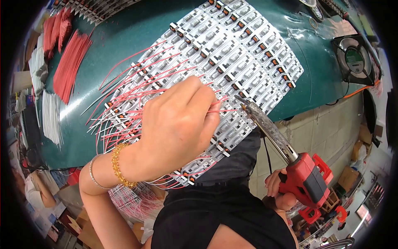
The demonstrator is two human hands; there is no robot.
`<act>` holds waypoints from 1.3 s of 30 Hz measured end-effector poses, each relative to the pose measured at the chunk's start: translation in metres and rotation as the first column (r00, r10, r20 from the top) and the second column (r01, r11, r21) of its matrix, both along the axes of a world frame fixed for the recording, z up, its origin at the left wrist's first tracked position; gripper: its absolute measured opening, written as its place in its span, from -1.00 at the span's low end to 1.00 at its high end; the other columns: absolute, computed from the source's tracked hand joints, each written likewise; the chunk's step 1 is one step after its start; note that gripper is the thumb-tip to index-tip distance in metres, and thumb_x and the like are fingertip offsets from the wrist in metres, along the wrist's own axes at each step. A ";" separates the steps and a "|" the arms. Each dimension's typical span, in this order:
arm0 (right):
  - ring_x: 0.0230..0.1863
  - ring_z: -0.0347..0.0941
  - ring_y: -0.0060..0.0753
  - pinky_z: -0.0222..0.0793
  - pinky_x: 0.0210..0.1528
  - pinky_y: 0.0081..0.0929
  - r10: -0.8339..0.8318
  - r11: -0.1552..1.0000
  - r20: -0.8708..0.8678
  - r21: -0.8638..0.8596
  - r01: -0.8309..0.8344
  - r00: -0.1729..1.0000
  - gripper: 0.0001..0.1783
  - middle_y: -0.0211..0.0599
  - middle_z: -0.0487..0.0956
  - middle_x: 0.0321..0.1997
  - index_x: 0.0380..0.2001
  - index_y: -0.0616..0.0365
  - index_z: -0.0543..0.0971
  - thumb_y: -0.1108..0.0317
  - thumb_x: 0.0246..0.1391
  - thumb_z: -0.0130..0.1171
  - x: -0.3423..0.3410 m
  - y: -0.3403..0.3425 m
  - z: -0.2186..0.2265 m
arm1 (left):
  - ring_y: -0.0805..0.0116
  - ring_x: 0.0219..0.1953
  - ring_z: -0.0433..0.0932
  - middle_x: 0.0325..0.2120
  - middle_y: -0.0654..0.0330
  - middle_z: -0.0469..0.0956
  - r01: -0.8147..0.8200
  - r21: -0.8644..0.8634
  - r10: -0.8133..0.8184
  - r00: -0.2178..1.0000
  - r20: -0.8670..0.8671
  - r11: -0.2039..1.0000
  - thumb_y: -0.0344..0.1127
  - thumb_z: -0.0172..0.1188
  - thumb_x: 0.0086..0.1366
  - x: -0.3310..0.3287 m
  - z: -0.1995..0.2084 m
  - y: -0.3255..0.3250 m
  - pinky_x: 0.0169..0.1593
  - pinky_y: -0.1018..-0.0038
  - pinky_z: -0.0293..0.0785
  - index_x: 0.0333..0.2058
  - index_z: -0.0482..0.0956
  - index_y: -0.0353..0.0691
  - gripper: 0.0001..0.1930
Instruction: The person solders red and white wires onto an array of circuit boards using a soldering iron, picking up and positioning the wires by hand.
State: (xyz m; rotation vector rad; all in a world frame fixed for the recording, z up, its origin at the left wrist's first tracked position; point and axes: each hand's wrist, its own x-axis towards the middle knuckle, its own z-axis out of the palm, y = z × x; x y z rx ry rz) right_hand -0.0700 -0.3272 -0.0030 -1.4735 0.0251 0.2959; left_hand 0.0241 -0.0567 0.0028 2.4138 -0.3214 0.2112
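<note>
A large panel of small white circuit boards [253,54] with black and orange parts lies on the green table, reaching over its near edge. Over its middle, my left hand [178,120] is closed in a pinch on a thin red wire [227,111], whose end points right. My right hand [282,191] grips a red and black soldering gun [309,178]. The gun's dark tip is close to the wire end, just above the boards; contact cannot be made out. Several red and white wires [120,97] fan out from boards left of my left hand.
Red wire bundles [71,68] and a white wire bundle [51,118] lie on the green tabletop [112,45] at the left. A small black fan [353,58] stands at the right edge. Wired boards [132,199] are below the table. Another person's arm [41,189] shows far left.
</note>
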 end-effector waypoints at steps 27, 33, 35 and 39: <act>-0.70 0.36 -0.50 0.21 -0.60 -0.58 0.014 0.998 -0.105 -0.052 -0.019 0.994 -0.28 -0.42 0.42 -0.75 -0.73 0.17 0.41 -0.36 -0.21 0.28 -0.012 -0.014 -0.005 | 0.44 -0.57 0.49 -0.46 0.19 0.46 0.020 -0.055 -0.024 0.997 -0.072 0.998 -0.56 0.29 0.03 -0.002 -0.002 -0.011 -0.51 0.54 0.40 -0.51 0.50 -0.34 -0.89; -0.73 0.33 -0.51 0.20 -0.64 -0.58 -0.042 0.998 -0.011 0.043 0.042 0.999 -0.30 -0.43 0.40 -0.76 -0.52 0.22 0.40 -0.31 -0.16 0.29 -0.011 -0.011 -0.006 | 0.42 -0.59 0.47 -0.47 0.20 0.46 0.009 -0.041 -0.010 0.999 -0.038 0.999 -0.53 0.30 0.03 -0.002 -0.005 -0.013 -0.52 0.53 0.38 -0.53 0.50 -0.32 -0.88; -0.74 0.32 -0.51 0.21 -0.65 -0.58 -0.090 0.993 0.028 0.074 0.088 0.996 -0.29 -0.43 0.41 -0.75 -0.48 0.23 0.40 -0.30 -0.16 0.30 -0.013 -0.009 -0.006 | 0.41 -0.59 0.47 -0.47 0.20 0.46 0.005 -0.044 -0.006 0.999 -0.036 0.999 -0.52 0.31 0.03 -0.002 -0.005 -0.013 -0.52 0.53 0.38 -0.53 0.50 -0.32 -0.88; -0.75 0.34 -0.46 0.25 -0.66 -0.57 -0.039 0.999 -0.011 0.028 0.039 0.999 -0.28 -0.41 0.41 -0.77 -0.49 0.22 0.41 -0.34 -0.14 0.25 -0.013 -0.012 -0.005 | 0.40 -0.59 0.48 -0.47 0.20 0.47 0.009 -0.032 -0.010 0.999 -0.030 0.999 -0.51 0.30 0.03 -0.003 -0.003 -0.012 -0.52 0.51 0.38 -0.52 0.50 -0.32 -0.88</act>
